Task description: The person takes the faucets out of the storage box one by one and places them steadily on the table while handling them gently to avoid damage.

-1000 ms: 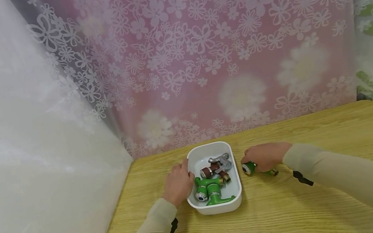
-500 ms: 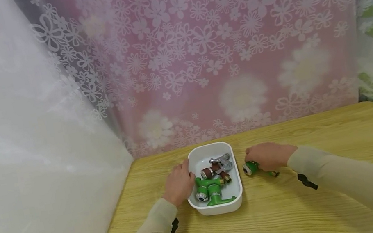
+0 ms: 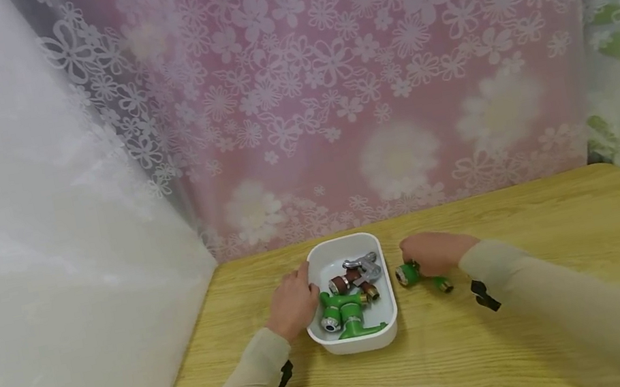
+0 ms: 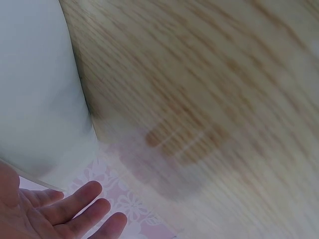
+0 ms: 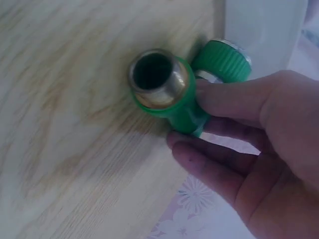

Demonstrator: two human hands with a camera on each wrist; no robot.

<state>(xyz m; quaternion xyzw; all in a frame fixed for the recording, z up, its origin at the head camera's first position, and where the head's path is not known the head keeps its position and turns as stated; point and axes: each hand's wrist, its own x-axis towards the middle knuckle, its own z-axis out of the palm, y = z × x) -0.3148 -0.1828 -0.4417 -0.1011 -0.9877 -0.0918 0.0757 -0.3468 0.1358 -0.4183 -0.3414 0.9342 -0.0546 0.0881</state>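
My right hand [image 3: 434,251] grips a green tap [image 3: 407,274] on the table's right half, just beside the white basin [image 3: 391,290]. In the right wrist view, the thumb and fingers pinch the green tap's body [image 5: 187,112]; its brass threaded end faces the camera and its ribbed green knob [image 5: 223,60] lies behind. My left hand [image 3: 292,304] rests at the basin's left rim. In the left wrist view its fingers [image 4: 82,204] are loosely extended beside the basin's white wall [image 4: 40,89]. Inside the basin lie green taps [image 3: 351,314], a brown tap [image 3: 341,283] and a silver tap [image 3: 368,266].
The wood-grain table [image 3: 470,359] reaches back to a pink floral curtain [image 3: 297,119]. A white sheet [image 3: 43,233] hangs along the left side. Black wrist bands [image 3: 485,296] sit on the sleeves.
My right hand still holds the green tap, whose threaded end now shows more below the hand. The left hand stays at the basin's rim. The view has shifted slightly.
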